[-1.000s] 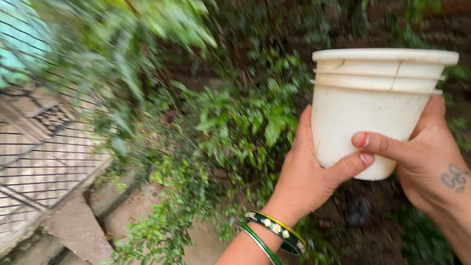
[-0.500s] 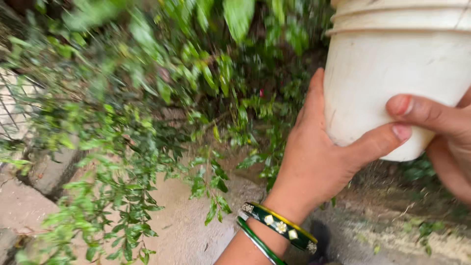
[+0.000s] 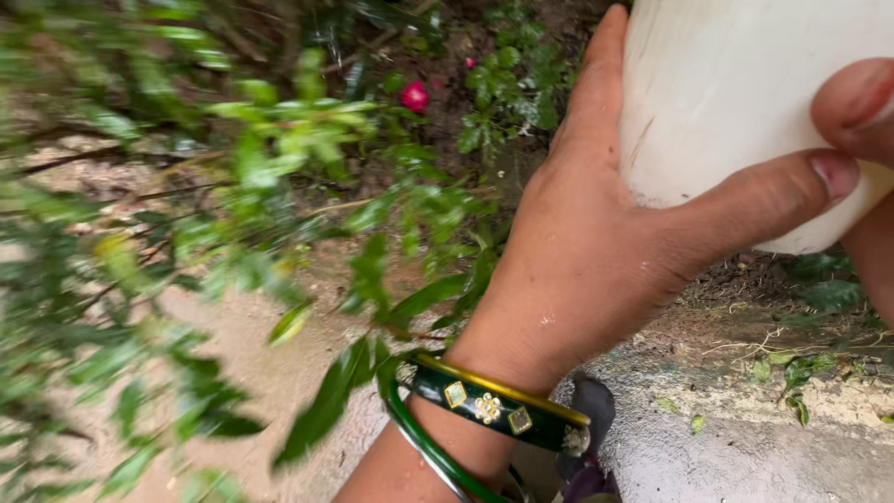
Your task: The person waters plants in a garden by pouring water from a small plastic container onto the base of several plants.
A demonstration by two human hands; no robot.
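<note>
A white plastic flower pot (image 3: 736, 93) fills the upper right of the head view, its rim cut off by the frame. My left hand (image 3: 596, 251) wraps its lower side, thumb across the front, with green and gold bangles on the wrist. My right hand (image 3: 861, 112) grips the pot from the right edge; only a thumb and part of the forearm show. The pot hangs above the ground, close to the leafy plants.
Green leafy branches (image 3: 279, 186) spread across the left and middle, blurred. A small pink flower (image 3: 415, 95) sits among them. Bare soil (image 3: 251, 345) lies below, and a grey concrete edge (image 3: 745, 438) runs along the lower right.
The view has dropped and moved closer to the ground. The pot and both hands now sit higher and larger in frame, and the metal fence on the left is out of sight.
</note>
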